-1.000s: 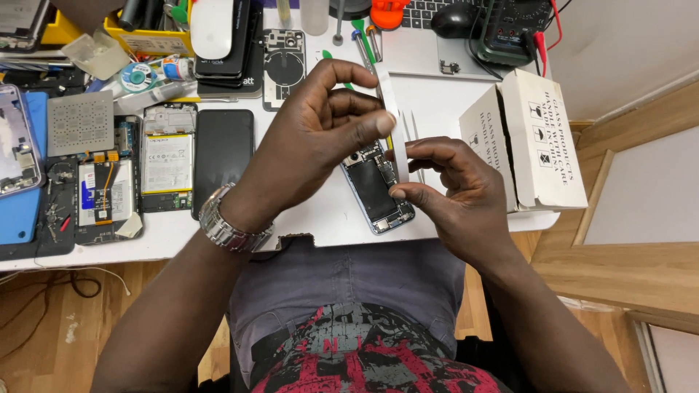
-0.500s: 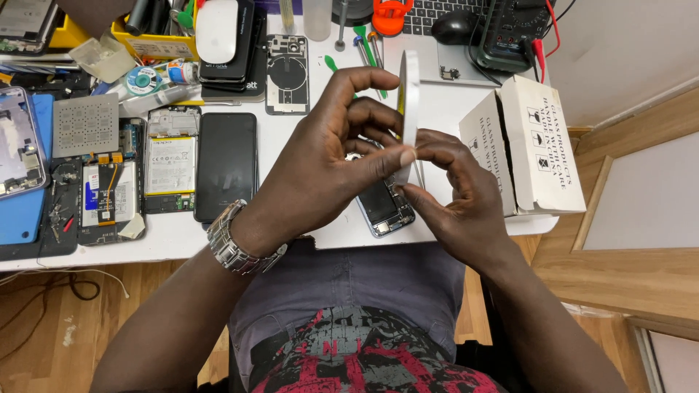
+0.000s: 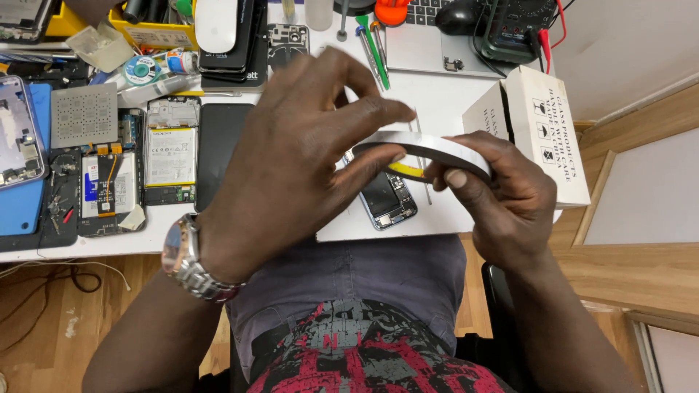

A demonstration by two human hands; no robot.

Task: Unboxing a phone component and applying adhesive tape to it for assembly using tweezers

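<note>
Both hands are raised over the white table's front edge (image 3: 87, 244), close to the camera. My right hand (image 3: 502, 193) holds a thin roll of tape (image 3: 429, 149), white outside with a yellow inner rim, lying nearly flat. My left hand (image 3: 306, 160), with a metal wristwatch (image 3: 191, 258) on its wrist, pinches the roll's left end with thumb and forefinger. Below the roll an opened phone (image 3: 389, 200) with bare internals lies on the table, partly hidden by my fingers. A pair of thin tweezers (image 3: 422, 171) lies beside it.
A white cardboard box (image 3: 539, 124) stands at the right edge. To the left lie several dismantled phones (image 3: 171, 153), a black phone (image 3: 218, 145), a grey stencil plate (image 3: 84, 115) and a blue mat (image 3: 22, 211). A laptop (image 3: 429, 44), screwdrivers (image 3: 375, 47) and a multimeter (image 3: 513, 25) sit at the back.
Both hands lifted off the opened phone toward the camera. The tape roll turned from upright to nearly flat between them, and the phone underneath is now partly uncovered.
</note>
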